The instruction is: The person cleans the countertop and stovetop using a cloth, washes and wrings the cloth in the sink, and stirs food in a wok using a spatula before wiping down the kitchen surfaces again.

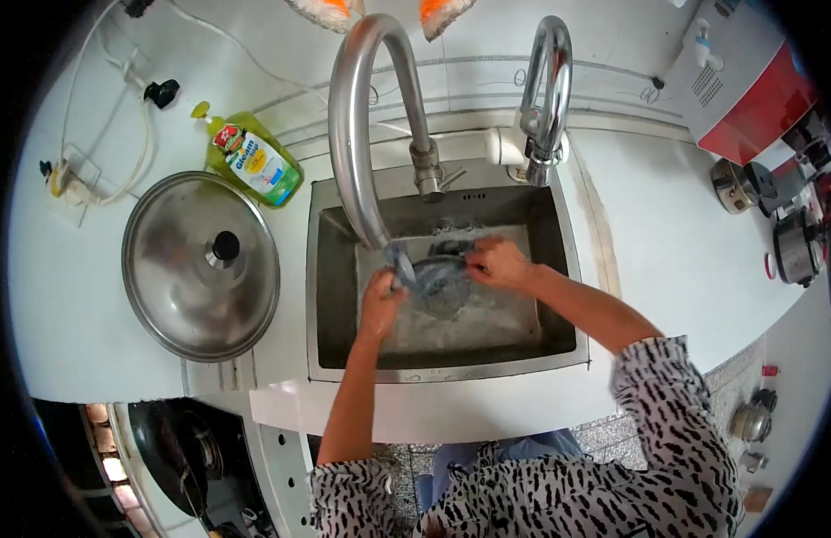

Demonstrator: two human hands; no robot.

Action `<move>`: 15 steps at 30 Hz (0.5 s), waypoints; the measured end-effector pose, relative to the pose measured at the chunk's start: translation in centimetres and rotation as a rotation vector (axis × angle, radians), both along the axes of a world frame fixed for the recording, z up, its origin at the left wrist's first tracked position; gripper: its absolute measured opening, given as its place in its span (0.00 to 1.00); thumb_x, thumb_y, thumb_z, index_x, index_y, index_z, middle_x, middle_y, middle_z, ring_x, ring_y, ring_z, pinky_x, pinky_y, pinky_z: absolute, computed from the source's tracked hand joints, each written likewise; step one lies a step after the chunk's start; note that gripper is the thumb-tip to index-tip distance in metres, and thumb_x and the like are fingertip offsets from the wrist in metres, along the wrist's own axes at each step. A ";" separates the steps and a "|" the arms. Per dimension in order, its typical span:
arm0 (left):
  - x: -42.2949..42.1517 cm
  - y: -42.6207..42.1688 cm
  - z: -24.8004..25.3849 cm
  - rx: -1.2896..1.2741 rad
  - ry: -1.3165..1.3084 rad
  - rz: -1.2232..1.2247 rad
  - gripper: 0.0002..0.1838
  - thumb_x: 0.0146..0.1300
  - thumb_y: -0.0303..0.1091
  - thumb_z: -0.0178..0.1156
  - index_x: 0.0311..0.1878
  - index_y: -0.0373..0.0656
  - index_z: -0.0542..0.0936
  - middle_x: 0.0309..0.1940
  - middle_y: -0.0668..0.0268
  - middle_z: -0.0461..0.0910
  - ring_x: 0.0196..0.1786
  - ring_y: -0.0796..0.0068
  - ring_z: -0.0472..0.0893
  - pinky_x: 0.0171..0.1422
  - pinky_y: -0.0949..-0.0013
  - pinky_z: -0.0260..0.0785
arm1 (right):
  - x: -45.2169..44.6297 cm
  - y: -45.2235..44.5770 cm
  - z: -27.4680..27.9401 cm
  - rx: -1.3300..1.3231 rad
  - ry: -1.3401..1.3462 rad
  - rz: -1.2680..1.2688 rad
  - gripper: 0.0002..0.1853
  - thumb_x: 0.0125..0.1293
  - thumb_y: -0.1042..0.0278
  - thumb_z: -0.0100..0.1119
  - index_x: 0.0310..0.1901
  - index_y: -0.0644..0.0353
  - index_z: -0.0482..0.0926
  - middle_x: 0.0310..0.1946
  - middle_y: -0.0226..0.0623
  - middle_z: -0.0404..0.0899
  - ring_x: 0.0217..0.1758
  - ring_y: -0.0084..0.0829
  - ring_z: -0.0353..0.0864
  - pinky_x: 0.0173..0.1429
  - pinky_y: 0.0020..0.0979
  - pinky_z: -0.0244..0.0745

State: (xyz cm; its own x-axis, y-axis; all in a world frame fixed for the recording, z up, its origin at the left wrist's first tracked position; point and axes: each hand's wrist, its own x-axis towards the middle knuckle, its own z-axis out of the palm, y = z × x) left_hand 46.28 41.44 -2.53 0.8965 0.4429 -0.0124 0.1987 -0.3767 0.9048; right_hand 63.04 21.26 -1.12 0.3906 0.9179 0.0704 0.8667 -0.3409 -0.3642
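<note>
A wet, limp blue-grey cloth [433, 269], blurred in part, is stretched between my two hands inside the steel sink [563, 296]. My left hand [379, 300] is closed on its left end, just below the spout of the large tap [348, 125]. At the right, my right hand [500, 263] pinches the other end with its fingers closed. Water and splashes show on the sink floor around the cloth. A dark patch just behind the cloth is too unclear to name.
A smaller chrome tap [550, 90] rises behind the sink. Left of the sink lie a large pan lid [182, 287] and a green dish soap bottle [254, 161]. A wok [173, 448] sits at lower left; pots [796, 247] stand far right.
</note>
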 end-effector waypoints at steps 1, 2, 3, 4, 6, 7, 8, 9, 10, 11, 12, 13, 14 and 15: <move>-1.2 1.2 -2.4 -0.003 0.001 -0.001 0.11 0.52 0.29 0.52 0.39 0.43 0.77 0.38 0.61 0.76 0.44 0.63 0.75 0.50 0.65 0.66 | 0.5 -1.4 -1.8 -0.209 0.215 0.105 0.12 0.52 0.58 0.53 0.30 0.57 0.76 0.33 0.42 0.76 0.39 0.40 0.75 0.39 0.39 0.70; -2.5 2.6 -5.5 0.108 0.185 -0.108 0.12 0.50 0.29 0.52 0.40 0.44 0.77 0.40 0.61 0.75 0.47 0.64 0.73 0.51 0.67 0.65 | 1.1 -2.4 -3.9 -0.417 0.429 0.211 0.14 0.52 0.56 0.54 0.35 0.57 0.77 0.35 0.44 0.76 0.41 0.42 0.75 0.42 0.39 0.70; -3.1 3.3 -7.0 0.221 0.369 -0.216 0.14 0.49 0.28 0.53 0.41 0.45 0.77 0.43 0.60 0.74 0.49 0.65 0.71 0.51 0.69 0.65 | 1.9 -3.1 -5.6 -0.417 0.429 0.211 0.14 0.52 0.56 0.54 0.35 0.57 0.77 0.35 0.44 0.76 0.41 0.42 0.75 0.42 0.39 0.70; -3.0 3.2 -6.3 0.225 0.368 -0.217 0.14 0.49 0.28 0.53 0.41 0.45 0.77 0.43 0.60 0.74 0.49 0.65 0.71 0.51 0.69 0.65 | 2.6 -3.2 -6.1 -0.488 0.382 0.091 0.19 0.52 0.54 0.54 0.42 0.56 0.74 0.38 0.45 0.75 0.44 0.44 0.74 0.46 0.39 0.69; -3.2 3.0 -5.2 0.196 0.430 -0.158 0.16 0.52 0.30 0.52 0.46 0.50 0.75 0.48 0.62 0.71 0.52 0.63 0.69 0.52 0.58 0.63 | 3.5 -3.1 -7.6 -0.556 0.341 -0.026 0.24 0.52 0.51 0.55 0.49 0.56 0.72 0.41 0.47 0.74 0.46 0.45 0.73 0.50 0.38 0.68; -3.1 2.3 -4.3 0.198 0.436 -0.157 0.16 0.52 0.30 0.52 0.46 0.50 0.75 0.48 0.62 0.71 0.52 0.63 0.69 0.52 0.58 0.63 | 3.5 -2.4 -7.1 -0.505 0.319 -0.242 0.29 0.52 0.49 0.54 0.53 0.57 0.66 0.44 0.49 0.72 0.49 0.46 0.71 0.52 0.38 0.66; -2.5 1.0 -3.3 -0.200 0.502 0.133 0.17 0.54 0.33 0.51 0.49 0.52 0.72 0.49 0.62 0.70 0.51 0.60 0.69 0.49 0.49 0.62 | 3.2 -1.6 -6.7 -0.451 0.295 -0.460 0.34 0.52 0.46 0.54 0.57 0.58 0.61 0.48 0.50 0.70 0.51 0.47 0.69 0.55 0.37 0.64; -2.0 -0.1 -2.9 -0.598 0.548 0.425 0.18 0.56 0.37 0.50 0.52 0.53 0.70 0.50 0.63 0.69 0.50 0.56 0.69 0.46 0.41 0.60 | 1.6 -0.3 -6.7 -0.399 0.326 -0.603 0.38 0.51 0.45 0.55 0.59 0.59 0.57 0.51 0.51 0.66 0.53 0.47 0.67 0.57 0.37 0.62; -1.5 -0.8 -3.4 -0.591 0.551 0.423 0.18 0.56 0.37 0.50 0.52 0.53 0.70 0.50 0.63 0.69 0.50 0.56 0.69 0.46 0.41 0.60 | -0.6 1.1 -6.9 -0.343 0.356 -0.747 0.42 0.49 0.44 0.56 0.61 0.61 0.53 0.55 0.52 0.62 0.55 0.47 0.65 0.59 0.36 0.60; -1.1 -1.4 -4.3 -0.698 0.617 0.510 0.19 0.57 0.40 0.49 0.53 0.52 0.68 0.49 0.63 0.70 0.48 0.53 0.70 0.42 0.36 0.59 | -2.2 2.6 -9.8 -0.371 0.490 -0.660 0.42 0.48 0.46 0.57 0.60 0.62 0.54 0.57 0.52 0.60 0.57 0.46 0.64 0.60 0.37 0.59; -0.8 -1.9 -4.8 -0.806 0.680 0.597 0.21 0.58 0.43 0.48 0.54 0.50 0.66 0.48 0.62 0.70 0.47 0.49 0.70 0.37 0.31 0.58 | -3.3 4.2 -12.6 -0.397 0.620 -0.570 0.42 0.48 0.48 0.59 0.60 0.63 0.56 0.59 0.51 0.57 0.58 0.45 0.62 0.60 0.37 0.58; -0.6 -2.4 -3.8 -0.803 0.683 0.593 0.21 0.58 0.43 0.48 0.54 0.50 0.66 0.48 0.62 0.70 0.47 0.49 0.70 0.37 0.31 0.58 | -4.5 4.9 -9.7 -0.294 0.861 -0.566 0.39 0.47 0.51 0.59 0.58 0.64 0.58 0.57 0.50 0.60 0.57 0.45 0.64 0.60 0.35 0.59; -0.3 -3.0 -1.8 -0.905 0.645 0.587 0.21 0.58 0.45 0.47 0.53 0.48 0.66 0.48 0.62 0.70 0.46 0.53 0.70 0.41 0.37 0.61 | -5.7 5.4 -5.6 -0.184 1.098 -0.559 0.37 0.47 0.53 0.60 0.57 0.65 0.61 0.55 0.50 0.63 0.56 0.45 0.65 0.59 0.34 0.60; 0.0 -3.5 -0.7 -1.011 0.602 0.578 0.22 0.58 0.47 0.47 0.52 0.47 0.67 0.47 0.61 0.70 0.46 0.56 0.71 0.44 0.42 0.64 | -7.0 6.4 -4.2 -0.064 1.189 -0.571 0.34 0.48 0.55 0.59 0.55 0.65 0.64 0.52 0.50 0.66 0.54 0.44 0.67 0.57 0.33 0.62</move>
State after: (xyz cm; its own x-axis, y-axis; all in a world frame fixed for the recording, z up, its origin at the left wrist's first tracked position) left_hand 46.31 37.95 -3.24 0.3188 0.3185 -0.8927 0.5713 0.6870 0.4492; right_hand 56.06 27.65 -5.34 0.5143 0.5935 -0.6191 -0.2389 -0.5941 -0.7681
